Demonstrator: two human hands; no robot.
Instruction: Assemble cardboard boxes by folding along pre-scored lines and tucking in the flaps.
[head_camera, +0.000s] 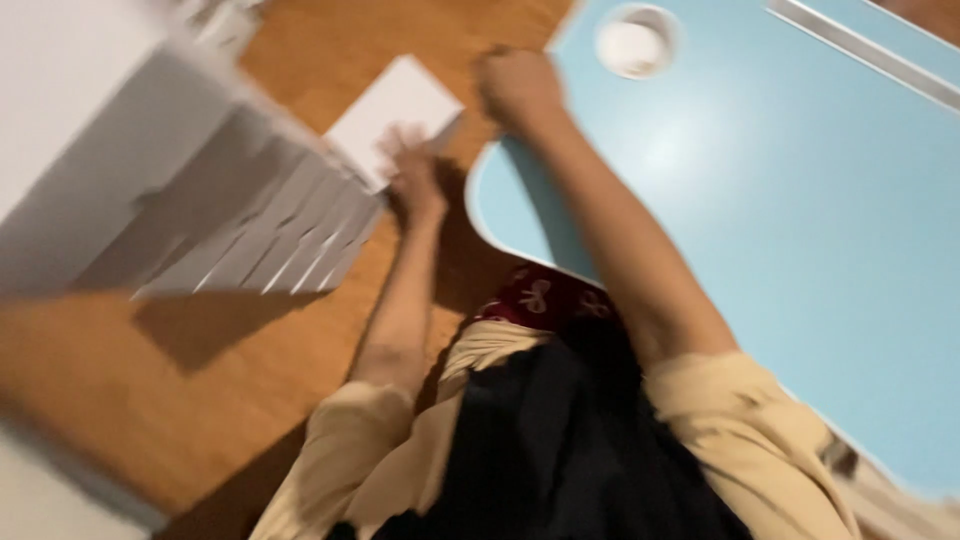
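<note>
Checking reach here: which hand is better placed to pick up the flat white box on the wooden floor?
Probably the left hand: it already rests against the edge of the flat white box. The right hand is fisted beside it, at the rim of the blue table. Motion blur hides the exact grip.

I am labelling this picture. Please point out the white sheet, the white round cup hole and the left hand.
white sheet (395, 105), head view, on its flat middle.
white round cup hole (636, 42), head view, on its pale centre.
left hand (415, 180), head view, on its back.
</note>
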